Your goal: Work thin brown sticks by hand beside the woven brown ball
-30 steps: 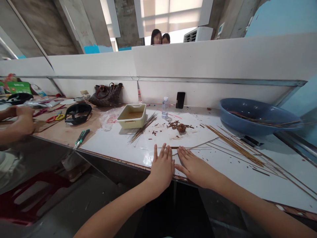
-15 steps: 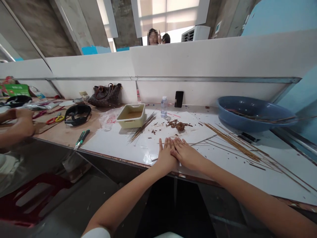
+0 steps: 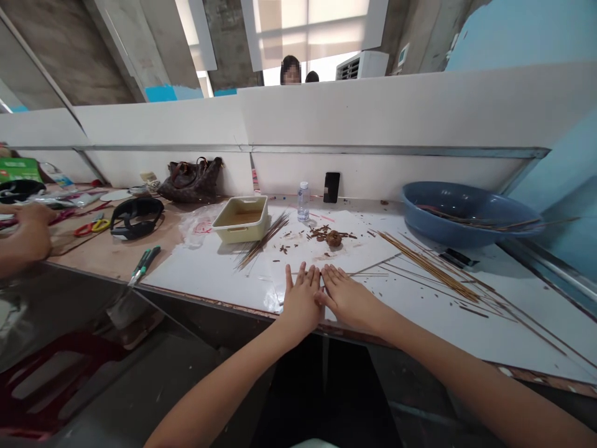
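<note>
Lays left hand (image 3: 302, 303) and right hand (image 3: 351, 300) palm down near the front edge of the white tabletop (image 3: 186, 280), on top of a thin stick (image 3: 373, 274) showing past the fingers and mostly hidden beneath. Parts the fingertips slightly compared with the overlapped pose of half a second ago, and spreads left fingers wider, with right thumb still across the inner side of left hand. Keeps both hands uncurled, fingers straight and flat, resting from above rather than clamped. In the cream rectangular basin (image 3: 242, 233), brownish liquid, below the rim. In the wide blue basin (image 3: 438, 230), loose thin sticks, with some ends poking out over the right-hand rim. Upright beyond the hands, a clear plastic bottle (image 3: 303, 204) with a white cap, contents impossible to tell. Beyond the fingertips, a rough, roundish brown lump (image 3: 333, 239) next to short brown pieces (image 3: 319, 234) and scattered crumbs. To the right, a bundle of slim tan sticks (image 3: 426, 266), nearly parallel, near a short dark stick (image 3: 474, 312). Just beside the cream rectangular basin, a fan of fine sticks (image 3: 264, 241), and farther left, a crinkled translucent plastic bag (image 3: 198, 228). Leaning against the smooth white panel (image 3: 377, 177), a dark phone (image 3: 331, 188), flat and rectangular.
</note>
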{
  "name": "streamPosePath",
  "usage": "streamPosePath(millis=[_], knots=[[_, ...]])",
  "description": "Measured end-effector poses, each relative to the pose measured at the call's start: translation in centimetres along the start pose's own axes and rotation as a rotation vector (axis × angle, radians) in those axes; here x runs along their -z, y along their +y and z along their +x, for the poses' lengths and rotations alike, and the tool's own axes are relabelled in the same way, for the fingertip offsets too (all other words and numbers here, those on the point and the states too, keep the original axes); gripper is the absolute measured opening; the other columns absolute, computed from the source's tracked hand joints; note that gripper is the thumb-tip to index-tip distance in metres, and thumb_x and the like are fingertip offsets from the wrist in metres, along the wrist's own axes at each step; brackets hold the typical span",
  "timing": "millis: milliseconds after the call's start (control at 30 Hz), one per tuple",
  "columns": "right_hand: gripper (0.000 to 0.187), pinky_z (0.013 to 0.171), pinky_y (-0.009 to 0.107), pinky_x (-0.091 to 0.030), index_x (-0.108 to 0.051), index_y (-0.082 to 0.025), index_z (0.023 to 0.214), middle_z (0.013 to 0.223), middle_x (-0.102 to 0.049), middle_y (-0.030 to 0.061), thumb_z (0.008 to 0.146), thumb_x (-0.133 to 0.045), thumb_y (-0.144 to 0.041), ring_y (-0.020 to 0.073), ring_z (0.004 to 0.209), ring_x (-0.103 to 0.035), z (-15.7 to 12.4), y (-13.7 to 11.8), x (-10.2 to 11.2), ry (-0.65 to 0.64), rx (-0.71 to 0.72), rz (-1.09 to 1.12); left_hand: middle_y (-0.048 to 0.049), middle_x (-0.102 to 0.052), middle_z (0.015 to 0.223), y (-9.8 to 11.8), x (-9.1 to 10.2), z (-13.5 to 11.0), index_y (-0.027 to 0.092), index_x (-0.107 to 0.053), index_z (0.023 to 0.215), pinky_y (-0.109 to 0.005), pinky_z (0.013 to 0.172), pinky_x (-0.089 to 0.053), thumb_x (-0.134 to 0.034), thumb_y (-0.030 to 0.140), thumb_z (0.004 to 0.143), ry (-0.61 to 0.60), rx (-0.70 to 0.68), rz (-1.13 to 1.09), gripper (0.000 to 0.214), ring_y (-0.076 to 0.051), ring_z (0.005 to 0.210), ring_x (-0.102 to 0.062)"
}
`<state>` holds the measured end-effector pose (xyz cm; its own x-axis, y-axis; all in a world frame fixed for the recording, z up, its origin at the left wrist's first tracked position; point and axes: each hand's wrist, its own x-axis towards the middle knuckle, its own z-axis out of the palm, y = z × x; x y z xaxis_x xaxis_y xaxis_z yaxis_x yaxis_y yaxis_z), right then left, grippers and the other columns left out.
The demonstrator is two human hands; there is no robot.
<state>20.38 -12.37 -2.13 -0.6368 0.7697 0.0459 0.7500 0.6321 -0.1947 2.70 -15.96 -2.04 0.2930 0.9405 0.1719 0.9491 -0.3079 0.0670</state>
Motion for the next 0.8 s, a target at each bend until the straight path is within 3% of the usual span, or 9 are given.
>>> streamPosePath(millis=[167, 433, 667, 800], knots=[[0.088, 0.138, 0.057, -0.026, -0.038, 0.004, 0.171, 0.177, -0.034, 0.0316, 0.116, -0.026, -0.063, 0.0381, 0.17, -0.027, 2.6, 0.6, 1.3, -0.004, -0.036, -0.032, -0.0133, -0.039, 0.179, -0.4, 0.8, 2.7, 0.013, -0.04, 0.174, -0.073, 0.139, -0.002, -0.035, 0.034, 0.113, -0.061, 0.063, -0.016, 0.064, -0.038, 0.173, -0.018], [0.097, 0.139, 0.056, -0.026, -0.036, 0.007, 0.171, 0.178, -0.03, 0.0307, 0.114, -0.022, -0.071, 0.0372, 0.169, -0.03, -1.7, -0.3, -0.3, 0.053, 0.05, -0.047, -0.0131, -0.047, 0.176, 0.0, 0.0, -1.8, 0.016, -0.046, 0.172, -0.072, 0.14, -0.003, -0.031, 0.036, 0.117, 0.062, -0.015, 0.027, 0.06, -0.036, 0.172, -0.027], [0.086, 0.136, 0.061, -0.031, -0.042, 0.007, 0.168, 0.173, -0.038, 0.034, 0.117, -0.025, -0.061, 0.0396, 0.167, -0.036, 2.3, 1.4, 1.0, 0.027, 0.033, -0.096, -0.0151, -0.044, 0.176, -0.3, 1.2, 3.0, 0.013, -0.043, 0.172, -0.073, 0.139, -0.003, -0.033, 0.035, 0.115, -0.056, 0.07, 0.014, 0.062, -0.037, 0.173, -0.019], [0.089, 0.136, 0.06, -0.032, -0.042, 0.009, 0.167, 0.173, -0.039, 0.0349, 0.117, -0.025, -0.063, 0.0395, 0.167, -0.035, 1.0, 2.0, 0.1, 0.069, 0.108, -0.132, -0.0142, -0.048, 0.175, -0.4, 0.7, 1.2, 0.013, -0.046, 0.171, -0.071, 0.14, -0.003, -0.033, 0.033, 0.116, -0.007, 0.032, 0.041, 0.06, -0.035, 0.173, -0.022]])
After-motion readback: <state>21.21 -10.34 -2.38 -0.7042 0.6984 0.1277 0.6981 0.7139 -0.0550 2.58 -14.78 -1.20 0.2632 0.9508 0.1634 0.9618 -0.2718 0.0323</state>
